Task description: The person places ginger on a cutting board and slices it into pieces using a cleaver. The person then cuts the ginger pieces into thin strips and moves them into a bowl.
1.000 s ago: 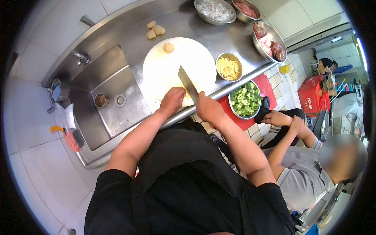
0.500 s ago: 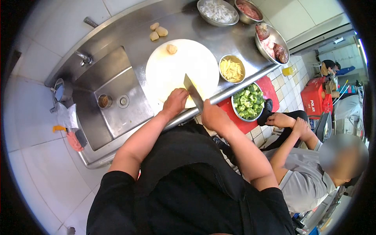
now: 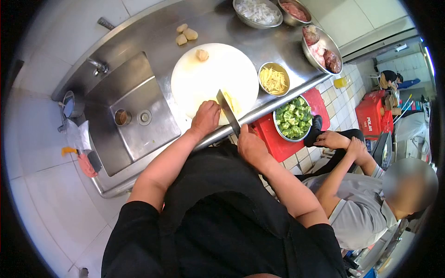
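My right hand grips the handle of a kitchen knife, its wide blade angled over the near part of a round white cutting board. Close to the blade's left side, my left hand has its fingers curled down on a piece of ginger, mostly hidden under them. Pale yellow ginger slices lie along the blade's right side. A peeled ginger lump rests at the board's far edge. Beside the board stands a metal bowl of yellow ginger shreds.
Several peeled ginger pieces lie behind the board. A steel sink is at left. Bowls of white strips and meat stand at far right. Broccoli sits low on a red surface, near a seated person.
The yellow slices right of the blade are more spread out and visible. My left hand has shifted very slightly left; the knife stays nearly in place. The view has moved a little.
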The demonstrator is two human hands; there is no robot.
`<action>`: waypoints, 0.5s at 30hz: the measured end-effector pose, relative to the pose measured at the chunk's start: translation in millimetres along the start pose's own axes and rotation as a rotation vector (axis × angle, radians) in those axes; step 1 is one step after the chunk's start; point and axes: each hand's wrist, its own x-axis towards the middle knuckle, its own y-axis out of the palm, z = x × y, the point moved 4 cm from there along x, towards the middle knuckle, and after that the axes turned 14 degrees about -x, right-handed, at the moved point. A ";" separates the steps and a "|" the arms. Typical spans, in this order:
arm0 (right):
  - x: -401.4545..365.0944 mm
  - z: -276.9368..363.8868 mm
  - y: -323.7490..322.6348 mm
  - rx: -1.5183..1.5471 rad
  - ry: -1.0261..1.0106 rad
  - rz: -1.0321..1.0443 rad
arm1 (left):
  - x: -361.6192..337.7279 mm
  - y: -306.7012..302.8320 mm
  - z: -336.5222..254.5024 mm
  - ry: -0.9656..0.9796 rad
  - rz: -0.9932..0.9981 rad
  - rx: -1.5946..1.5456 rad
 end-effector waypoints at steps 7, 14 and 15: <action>37.5 3.2 -43.9 0.045 0.011 0.059 | 4.0 -4.1 -3.1 0.007 0.013 -0.021; 2.2 2.2 7.2 0.009 0.088 0.021 | 3.2 -5.0 -5.5 -0.030 0.027 -0.010; 9.8 1.5 -0.8 0.011 0.090 0.024 | 4.1 -4.6 -4.0 -0.032 0.030 -0.011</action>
